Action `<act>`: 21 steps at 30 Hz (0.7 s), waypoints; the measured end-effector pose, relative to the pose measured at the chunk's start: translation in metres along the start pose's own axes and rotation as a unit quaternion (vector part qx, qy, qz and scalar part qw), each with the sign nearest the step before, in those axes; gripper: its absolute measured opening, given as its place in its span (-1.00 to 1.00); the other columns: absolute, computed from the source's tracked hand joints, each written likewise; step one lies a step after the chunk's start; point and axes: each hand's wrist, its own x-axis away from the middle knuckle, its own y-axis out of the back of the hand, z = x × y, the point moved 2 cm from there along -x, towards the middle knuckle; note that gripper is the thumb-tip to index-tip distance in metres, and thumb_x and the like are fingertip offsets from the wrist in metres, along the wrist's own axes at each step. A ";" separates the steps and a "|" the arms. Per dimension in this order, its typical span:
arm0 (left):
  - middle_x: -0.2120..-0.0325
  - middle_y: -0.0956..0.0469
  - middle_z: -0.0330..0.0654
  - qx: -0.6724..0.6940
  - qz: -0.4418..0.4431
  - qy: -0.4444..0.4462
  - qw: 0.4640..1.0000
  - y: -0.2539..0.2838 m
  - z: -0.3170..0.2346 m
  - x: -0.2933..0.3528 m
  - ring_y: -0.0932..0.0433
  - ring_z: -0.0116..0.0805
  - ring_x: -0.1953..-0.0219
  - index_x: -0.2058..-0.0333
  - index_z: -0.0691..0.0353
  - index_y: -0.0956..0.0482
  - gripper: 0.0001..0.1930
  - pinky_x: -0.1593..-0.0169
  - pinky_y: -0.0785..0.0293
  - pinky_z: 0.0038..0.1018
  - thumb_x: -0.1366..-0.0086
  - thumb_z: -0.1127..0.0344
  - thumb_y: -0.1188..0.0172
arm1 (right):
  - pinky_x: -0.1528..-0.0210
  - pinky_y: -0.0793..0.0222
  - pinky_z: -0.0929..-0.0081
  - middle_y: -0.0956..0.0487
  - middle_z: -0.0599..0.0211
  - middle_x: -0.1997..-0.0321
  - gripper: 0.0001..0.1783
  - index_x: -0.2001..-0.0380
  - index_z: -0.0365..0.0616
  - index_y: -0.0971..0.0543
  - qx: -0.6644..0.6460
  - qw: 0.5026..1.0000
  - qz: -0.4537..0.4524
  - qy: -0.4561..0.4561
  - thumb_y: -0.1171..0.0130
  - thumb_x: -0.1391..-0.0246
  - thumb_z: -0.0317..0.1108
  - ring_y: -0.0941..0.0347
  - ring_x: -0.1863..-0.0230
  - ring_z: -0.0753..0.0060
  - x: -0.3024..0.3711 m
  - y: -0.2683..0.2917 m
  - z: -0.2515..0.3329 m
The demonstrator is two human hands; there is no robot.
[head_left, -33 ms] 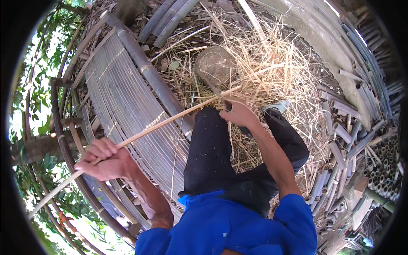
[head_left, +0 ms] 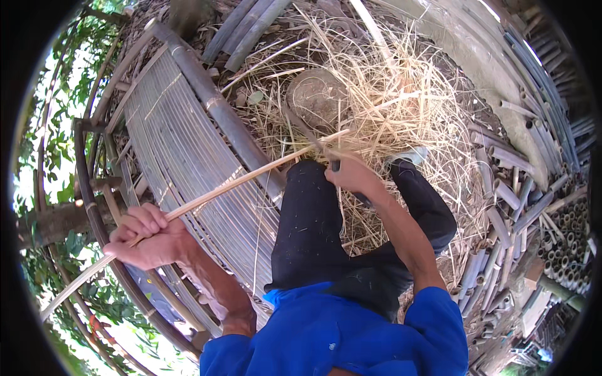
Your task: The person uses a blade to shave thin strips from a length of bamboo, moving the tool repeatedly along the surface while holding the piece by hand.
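Head view: left hand [head_left: 147,241] fists a bamboo strip [head_left: 251,177]; right hand [head_left: 351,175] clamps a knife [head_left: 313,139] against it. A slip could cut the knee [head_left: 310,178] below.

One head-worn fisheye view looks steeply down, close over the lap [head_left: 326,238], hands near, straw [head_left: 401,106] far

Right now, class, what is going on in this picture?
A seated person is working a long bamboo strip. The left hand grips it out to the side, and the right hand holds a knife against it above the knee. Pale shavings are heaped ahead, and a slatted bamboo bench stands at the left.
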 end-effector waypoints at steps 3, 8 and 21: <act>0.79 -0.06 -0.36 0.002 -0.002 -0.049 0.999 -0.050 0.028 0.005 -0.09 -0.52 0.78 0.62 0.08 -0.29 -0.38 0.78 0.03 -0.61 -0.48 -0.27 0.14 | 0.16 -0.49 0.05 -0.60 -0.07 0.35 -0.54 -0.10 -0.21 -0.50 0.044 0.999 -0.006 0.000 -0.17 -0.22 -0.16 -0.57 0.27 -0.18 0.006 -0.012 -0.036; 0.77 -0.08 -0.31 0.089 0.112 -0.048 0.989 -0.105 0.042 0.012 -0.07 -0.50 0.77 0.58 0.12 -0.30 -0.35 0.78 0.00 -0.58 -0.39 -0.37 0.05 | 0.13 -0.49 -0.02 -0.58 -0.11 0.33 -0.50 -0.22 -0.11 -0.41 0.010 0.997 -0.058 -0.042 -0.12 -0.25 -0.21 -0.55 0.22 -0.24 -0.014 0.018 -0.077; 0.72 -0.12 -0.27 0.131 0.205 -0.066 0.968 -0.192 0.029 0.035 -0.12 -0.48 0.74 0.52 0.15 -0.25 -0.44 0.74 -0.07 -0.55 -0.37 -0.24 -0.08 | 0.23 -0.50 0.03 -0.61 0.00 0.34 -0.54 -0.16 -0.04 -0.47 0.045 0.990 -0.135 -0.012 -0.13 -0.27 -0.12 -0.58 0.29 -0.15 -0.014 0.071 -0.121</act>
